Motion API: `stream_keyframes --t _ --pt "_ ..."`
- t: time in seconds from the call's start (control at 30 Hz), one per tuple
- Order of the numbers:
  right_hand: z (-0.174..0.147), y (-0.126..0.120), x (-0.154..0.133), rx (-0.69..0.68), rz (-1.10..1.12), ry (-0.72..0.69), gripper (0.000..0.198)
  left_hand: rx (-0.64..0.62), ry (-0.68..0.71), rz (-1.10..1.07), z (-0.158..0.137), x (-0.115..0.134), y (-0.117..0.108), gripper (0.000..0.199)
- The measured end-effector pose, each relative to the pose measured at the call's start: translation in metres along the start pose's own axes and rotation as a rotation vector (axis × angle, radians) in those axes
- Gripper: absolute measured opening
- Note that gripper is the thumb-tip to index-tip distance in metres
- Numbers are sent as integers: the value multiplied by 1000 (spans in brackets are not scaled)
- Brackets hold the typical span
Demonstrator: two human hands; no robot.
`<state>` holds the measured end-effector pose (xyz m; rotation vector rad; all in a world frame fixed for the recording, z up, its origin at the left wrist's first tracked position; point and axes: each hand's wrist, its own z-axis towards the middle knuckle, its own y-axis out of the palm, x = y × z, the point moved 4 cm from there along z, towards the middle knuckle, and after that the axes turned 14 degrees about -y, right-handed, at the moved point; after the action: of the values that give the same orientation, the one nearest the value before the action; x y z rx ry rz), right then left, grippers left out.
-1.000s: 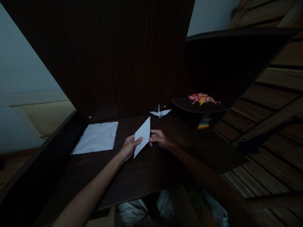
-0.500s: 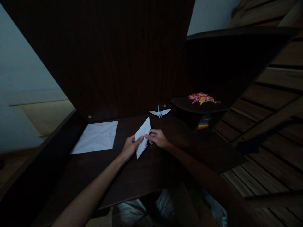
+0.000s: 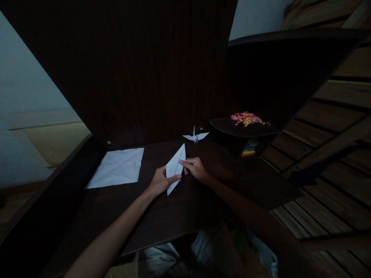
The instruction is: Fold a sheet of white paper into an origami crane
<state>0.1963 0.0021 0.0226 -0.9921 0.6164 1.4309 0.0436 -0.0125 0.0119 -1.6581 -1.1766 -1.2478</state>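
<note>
Centre of the frame, just below the middle: a folded white paper (image 3: 173, 165), narrow and pointed at both ends, is held over a dark desk (image 3: 139, 218) by the left hand (image 3: 159, 182), its thumb laid across the lower front, and by the right hand (image 3: 196, 169), which pinches the right edge. Just above stands a white paper crane (image 3: 196, 137); at left of centre lies a creased white sheet (image 3: 117, 168), and at right, small multicoloured pieces (image 3: 247, 119) rest heaped on a shelf (image 3: 246, 131).
</note>
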Motion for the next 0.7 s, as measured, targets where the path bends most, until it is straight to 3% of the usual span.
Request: stream_keyframes --t 0.33,0.47,0.7 --pt "1 -3 -2 40 -12 -42 53 0 42 60 -1 3 0 44" --pt "-1 2 1 13 45 17 45 3 69 66 -1 3 0 41" --pt "-2 5 7 50 114 91 37 -124 24 76 -2 -5 8 39"
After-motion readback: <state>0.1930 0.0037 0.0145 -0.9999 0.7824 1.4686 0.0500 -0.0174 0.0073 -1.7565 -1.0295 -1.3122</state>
